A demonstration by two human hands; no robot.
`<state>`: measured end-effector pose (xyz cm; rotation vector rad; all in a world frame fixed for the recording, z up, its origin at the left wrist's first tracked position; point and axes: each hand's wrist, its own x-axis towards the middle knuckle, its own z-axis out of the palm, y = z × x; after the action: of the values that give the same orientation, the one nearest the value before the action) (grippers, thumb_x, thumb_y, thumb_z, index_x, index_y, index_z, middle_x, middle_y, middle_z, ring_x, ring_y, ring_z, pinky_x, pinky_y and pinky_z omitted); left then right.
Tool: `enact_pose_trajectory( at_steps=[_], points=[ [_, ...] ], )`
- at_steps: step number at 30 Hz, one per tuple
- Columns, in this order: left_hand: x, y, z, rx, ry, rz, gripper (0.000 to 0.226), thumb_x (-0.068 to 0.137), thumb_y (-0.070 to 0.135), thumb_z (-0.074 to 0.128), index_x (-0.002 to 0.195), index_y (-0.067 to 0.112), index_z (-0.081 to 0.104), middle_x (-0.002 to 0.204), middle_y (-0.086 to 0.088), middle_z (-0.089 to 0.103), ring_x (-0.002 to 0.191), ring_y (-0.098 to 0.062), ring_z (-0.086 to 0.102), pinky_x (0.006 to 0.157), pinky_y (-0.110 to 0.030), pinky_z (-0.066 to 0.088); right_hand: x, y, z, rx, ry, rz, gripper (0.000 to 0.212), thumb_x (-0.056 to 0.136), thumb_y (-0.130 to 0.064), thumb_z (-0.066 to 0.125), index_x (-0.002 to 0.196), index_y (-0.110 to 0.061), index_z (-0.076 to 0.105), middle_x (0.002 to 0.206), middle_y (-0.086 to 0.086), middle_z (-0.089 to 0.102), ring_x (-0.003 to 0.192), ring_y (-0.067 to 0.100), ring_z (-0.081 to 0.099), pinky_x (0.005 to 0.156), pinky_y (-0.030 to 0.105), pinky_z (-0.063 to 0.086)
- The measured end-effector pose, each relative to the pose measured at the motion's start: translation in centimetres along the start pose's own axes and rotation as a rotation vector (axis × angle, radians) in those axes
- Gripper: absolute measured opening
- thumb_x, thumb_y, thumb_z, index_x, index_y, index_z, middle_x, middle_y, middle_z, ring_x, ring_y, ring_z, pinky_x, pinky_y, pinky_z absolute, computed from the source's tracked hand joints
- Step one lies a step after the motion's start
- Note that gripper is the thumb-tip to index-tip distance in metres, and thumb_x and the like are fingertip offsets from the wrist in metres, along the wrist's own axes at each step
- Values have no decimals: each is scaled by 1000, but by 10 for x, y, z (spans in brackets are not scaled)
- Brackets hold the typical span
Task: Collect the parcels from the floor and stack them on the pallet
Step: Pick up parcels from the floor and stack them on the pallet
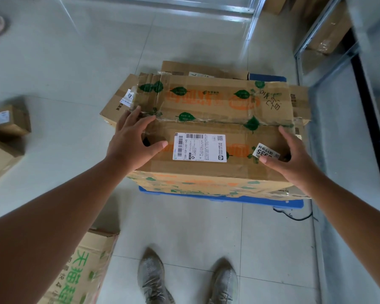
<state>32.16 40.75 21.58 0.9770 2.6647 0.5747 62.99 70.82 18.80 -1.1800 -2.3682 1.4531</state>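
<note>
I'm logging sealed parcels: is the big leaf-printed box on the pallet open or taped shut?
Shut. The leaf-printed box has both top flaps down, with clear tape along the centre seam.

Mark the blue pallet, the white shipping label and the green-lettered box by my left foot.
blue pallet (239,199): head view, bare front edge below the parcel.
white shipping label (199,147): head view, label centre, atop the parcel.
green-lettered box (86,273): head view, its printed face.

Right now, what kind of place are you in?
Probably a parcel storeroom or small warehouse. Taped cardboard parcels with shipping labels sit on a blue pallet, more boxes lie on the tiled floor, and metal shelving holds cartons.
</note>
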Motion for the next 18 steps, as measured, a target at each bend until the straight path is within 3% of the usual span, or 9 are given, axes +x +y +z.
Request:
enact_pose_trajectory(
  at_steps=[4, 14, 18],
  points=[
    [0, 0, 0, 15, -6, -5, 82, 85, 66, 74, 157, 40, 43, 175, 6, 19, 162, -22, 7, 113, -68, 39, -1, 3, 0, 17, -4, 2, 115, 63, -57, 85, 159, -42, 25, 158, 2, 31, 136, 27, 50, 103, 55, 55],
    [-2, 1, -1, 27, -6, -13, 82, 85, 67, 73, 157, 41, 42, 175, 8, 19, 162, -20, 7, 112, -70, 40, -3, -2, 2, 25, 3, 16, 114, 62, -56, 85, 159, -42, 26, 157, 4, 32, 136, 28, 49, 105, 57, 53],
    [-2, 1, -1, 16, -12, -12, 82, 85, 66, 74, 157, 41, 43, 175, 7, 19, 162, -21, 7, 113, -69, 39, -4, -2, 1, 15, -3, 28, 121, 55, -74, 86, 157, -48, 26, 156, 2, 33, 135, 27, 50, 104, 57, 53]
  ],
)
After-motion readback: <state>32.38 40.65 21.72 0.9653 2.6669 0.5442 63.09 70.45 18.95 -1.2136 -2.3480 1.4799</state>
